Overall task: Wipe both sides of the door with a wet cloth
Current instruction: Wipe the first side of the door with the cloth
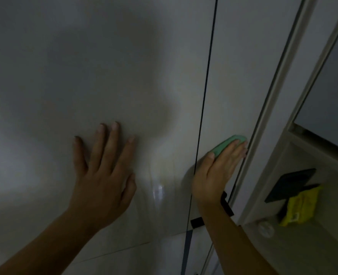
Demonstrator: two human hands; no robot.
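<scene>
Forearms are seen entering from the bottom edge, both raised to a pale cabinet front. Left hand (104, 175) is laid flat on the wide left panel (85, 66), fingers straight and spread, nothing held. Right hand (215, 171) is pressed, fingers straight and close together, over a green cloth (228, 144). The cloth is pinned flat against the narrow door (223, 86), its upper end showing past the fingertips, just beside the door frame (271, 96). A thin dark gap (205, 86) is noted between panel and door. A black handle (226, 203) is partly hidden behind the right wrist. A glossy streak (158, 191) is seen on the panel between the hands. In an open shelf niche (295, 245) at right, a flat black object (291, 183) and a crumpled yellow item (301, 207) are seen touching.
</scene>
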